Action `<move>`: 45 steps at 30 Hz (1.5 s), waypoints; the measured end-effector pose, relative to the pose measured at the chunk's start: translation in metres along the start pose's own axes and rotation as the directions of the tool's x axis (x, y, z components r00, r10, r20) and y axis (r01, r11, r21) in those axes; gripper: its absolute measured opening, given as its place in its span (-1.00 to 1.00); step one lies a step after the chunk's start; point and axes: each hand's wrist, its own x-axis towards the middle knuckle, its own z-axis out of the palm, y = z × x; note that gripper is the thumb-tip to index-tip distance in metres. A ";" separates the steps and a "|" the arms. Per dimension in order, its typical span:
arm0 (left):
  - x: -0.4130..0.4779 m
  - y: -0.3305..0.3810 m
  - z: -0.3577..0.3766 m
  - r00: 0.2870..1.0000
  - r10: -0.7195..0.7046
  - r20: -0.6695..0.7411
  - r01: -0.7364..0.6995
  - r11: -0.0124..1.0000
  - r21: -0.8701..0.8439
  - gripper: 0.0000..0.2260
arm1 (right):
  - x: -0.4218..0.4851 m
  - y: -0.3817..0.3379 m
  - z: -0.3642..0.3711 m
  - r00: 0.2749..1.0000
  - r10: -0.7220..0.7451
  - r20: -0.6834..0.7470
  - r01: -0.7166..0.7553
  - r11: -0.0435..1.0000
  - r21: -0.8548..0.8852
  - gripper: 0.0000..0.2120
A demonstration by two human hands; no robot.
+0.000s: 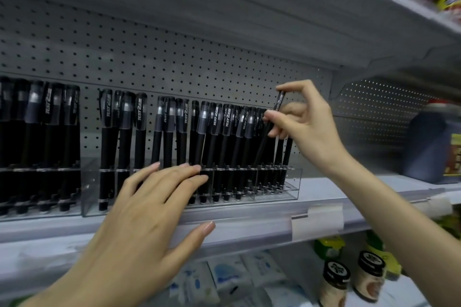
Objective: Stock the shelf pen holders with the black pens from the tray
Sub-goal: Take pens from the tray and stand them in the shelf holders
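A clear acrylic pen holder stands on the grey shelf, filled with several upright black pens. A second holder at the left also carries black pens. My left hand lies flat with straight fingers against the front of the middle holder, thumb at the shelf edge. My right hand pinches one black pen near its cap; the pen is tilted, its lower end down among the slots at the holder's right end. The tray is out of view.
A pegboard back panel rises behind the holders, with an upper shelf close overhead. A dark bottle stands on the shelf at the right. Below are jars and packets. A price rail runs along the shelf front.
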 end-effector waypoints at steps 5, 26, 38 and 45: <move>0.000 -0.002 0.002 1.000 0.027 -0.009 -0.026 1.000 0.012 -0.48 | -0.009 0.008 0.007 0.998 -0.069 0.002 0.068 0.989 -0.134 -0.61; -0.001 -0.004 0.003 0.999 0.045 -0.016 -0.044 0.998 0.048 -0.46 | -0.009 0.017 0.004 0.996 -0.085 0.016 0.087 0.991 -0.099 -0.60; -0.001 -0.003 0.001 0.999 0.026 0.018 -0.027 0.999 0.046 -0.46 | -0.007 0.013 0.001 0.988 -0.114 0.107 0.140 0.950 -0.280 -0.61; -0.001 -0.003 -0.001 0.999 0.021 0.036 -0.022 0.999 0.031 -0.47 | -0.005 0.012 0.002 0.967 -0.151 0.203 0.232 0.848 -0.476 -0.54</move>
